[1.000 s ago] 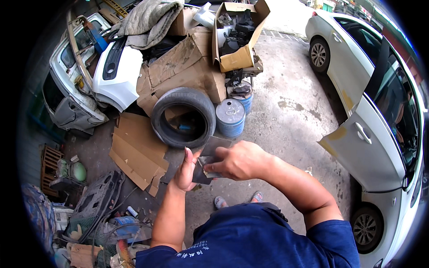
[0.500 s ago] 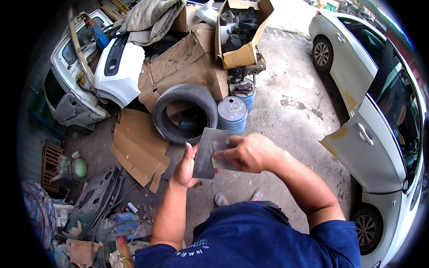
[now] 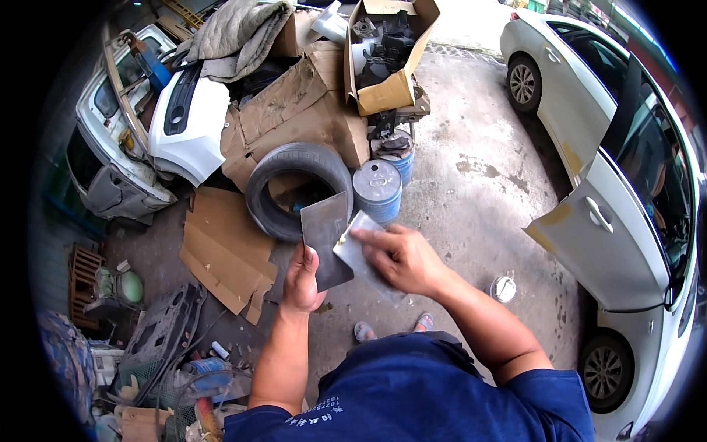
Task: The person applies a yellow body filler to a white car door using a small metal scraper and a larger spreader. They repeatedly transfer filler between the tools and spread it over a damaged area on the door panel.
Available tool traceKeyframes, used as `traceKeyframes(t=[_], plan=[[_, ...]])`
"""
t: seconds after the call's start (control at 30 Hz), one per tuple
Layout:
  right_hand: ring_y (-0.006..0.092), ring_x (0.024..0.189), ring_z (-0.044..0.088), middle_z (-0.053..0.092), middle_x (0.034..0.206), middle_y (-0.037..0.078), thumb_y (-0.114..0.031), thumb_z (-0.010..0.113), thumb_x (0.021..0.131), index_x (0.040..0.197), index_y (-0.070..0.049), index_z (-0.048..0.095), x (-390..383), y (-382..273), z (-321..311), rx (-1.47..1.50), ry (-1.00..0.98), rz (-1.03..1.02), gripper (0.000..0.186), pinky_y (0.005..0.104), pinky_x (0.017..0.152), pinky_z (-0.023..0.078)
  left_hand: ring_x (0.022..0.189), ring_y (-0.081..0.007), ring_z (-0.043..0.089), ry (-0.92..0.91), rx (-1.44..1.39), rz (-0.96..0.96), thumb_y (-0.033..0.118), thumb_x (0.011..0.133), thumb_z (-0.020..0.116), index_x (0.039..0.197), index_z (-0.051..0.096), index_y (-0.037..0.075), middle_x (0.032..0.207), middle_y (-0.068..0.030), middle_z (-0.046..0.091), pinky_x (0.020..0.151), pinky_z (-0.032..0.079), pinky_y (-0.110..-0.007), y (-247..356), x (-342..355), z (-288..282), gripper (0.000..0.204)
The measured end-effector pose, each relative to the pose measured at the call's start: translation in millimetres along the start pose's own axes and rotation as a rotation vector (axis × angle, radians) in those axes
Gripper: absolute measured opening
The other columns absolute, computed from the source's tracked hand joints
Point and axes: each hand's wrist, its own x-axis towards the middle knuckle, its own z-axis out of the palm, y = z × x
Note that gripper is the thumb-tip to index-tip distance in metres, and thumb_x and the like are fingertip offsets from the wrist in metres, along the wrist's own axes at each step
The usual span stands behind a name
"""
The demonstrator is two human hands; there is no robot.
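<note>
My left hand (image 3: pixel 300 281) grips the lower left edge of a thin, dark grey rectangular plate (image 3: pixel 324 234), its thumb on the face. In my right hand (image 3: pixel 409 259) is a flat, translucent whitish spreader (image 3: pixel 352 254), slightly blurred, its edge next to the plate's right side. A small dab of yellowish paste (image 3: pixel 342 239) sits on the spreader's left edge. I cannot tell whether the spreader touches the plate. My right fingers lie across the spreader, and the thumb is hidden.
Ahead lie a black tire (image 3: pixel 259 193), a blue drum (image 3: pixel 379 202) and flattened cardboard (image 3: pixel 224 247). To my right stands a white car with its door (image 3: pixel 582 243) open and yellowish patches on it. An open can (image 3: pixel 503 288) is on the floor. Scrap parts (image 3: pixel 162 324) pile at left.
The spreader has moved from over the plate to its right side, and the plate has turned slightly. The can on the floor now shows beside my right forearm.
</note>
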Motion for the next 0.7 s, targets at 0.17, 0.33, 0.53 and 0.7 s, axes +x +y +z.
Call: traceKeyframes(t=[0.17, 0.33, 0.53, 0.7], plan=[[0.0344, 0.072, 0.059, 0.06, 0.075, 0.019, -0.017, 0.059, 0.088, 0.115, -0.01, 0.067, 24.6, 10.4, -13.5, 0.1, 0.182, 0.031, 0.029, 0.0414, 0.068, 0.049, 0.117, -0.024, 0.054, -0.01, 0.037, -0.025, 0.038, 0.098, 0.049, 0.138, 0.038, 0.001, 0.131, -0.0133, 0.052, 0.101, 0.044, -0.041, -2.3, -3.9, 4.6, 0.056], [0.0336, 0.071, 0.06, 0.06, 0.074, 0.017, -0.015, 0.06, 0.088, 0.117, -0.015, 0.067, -3.1, 4.5, 6.2, 0.019, 0.017, 0.079, 0.03, 0.0398, 0.067, 0.05, 0.118, -0.0248, 0.054, -0.01, 0.103, 0.049, 0.044, 0.097, 0.051, 0.137, 0.038, -0.001, 0.131, -0.0147, 0.052, 0.093, 0.05, -0.039, -8.3, -0.4, -3.7, 0.062], [0.0082, 0.095, 0.058, 0.068, 0.106, 0.008, -0.016, 0.055, 0.096, 0.128, -0.004, 0.059, 38.4, 11.4, -27.0, 0.536, 0.222, 0.244, 0.034, 0.0253, 0.085, 0.047, 0.123, -0.0357, 0.05, -0.039, 0.081, 0.006, 0.063, 0.091, 0.045, 0.144, 0.032, 0.004, 0.143, -0.0177, 0.041, 0.089, 0.048, -0.031, 6.3, 2.2, 7.7, 0.08], [0.0119, 0.113, 0.052, 0.06, 0.124, 0.008, -0.015, 0.054, 0.098, 0.132, -0.003, 0.055, -23.5, 6.4, 12.7, 0.738, -0.07, 0.265, 0.036, 0.0269, 0.097, 0.041, 0.11, -0.0226, 0.06, 0.233, -0.262, -0.063, 0.056, 0.098, 0.033, 0.138, 0.046, 0.011, 0.127, -0.0096, 0.059, 0.071, 0.046, -0.024, 1.4, 4.6, 3.5, 0.061]])
